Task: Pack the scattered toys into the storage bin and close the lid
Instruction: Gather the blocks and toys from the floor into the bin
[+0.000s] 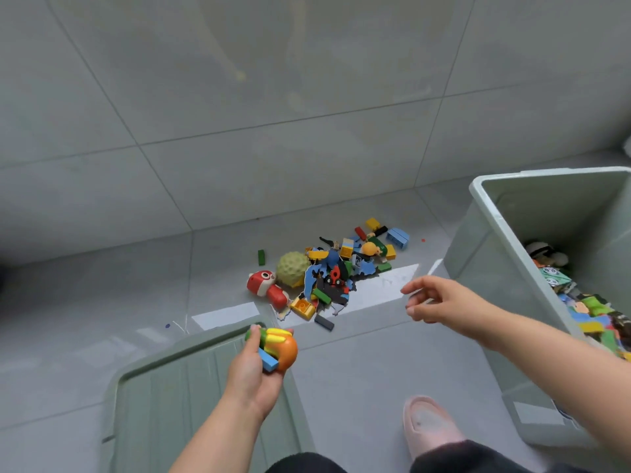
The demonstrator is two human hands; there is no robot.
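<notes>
While left hand (252, 367) grips toys (278, 348), right hand (440, 302) hovers.

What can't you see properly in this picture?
- Storage bin: its right side runs off the head view's right edge; the near wall hides some toys inside.
- Lid: bottom edge cuts it; the left arm covers part.
- Handful of toys: left hand hides some.
- Toy pile: small pieces overlap, too small to name.
</notes>
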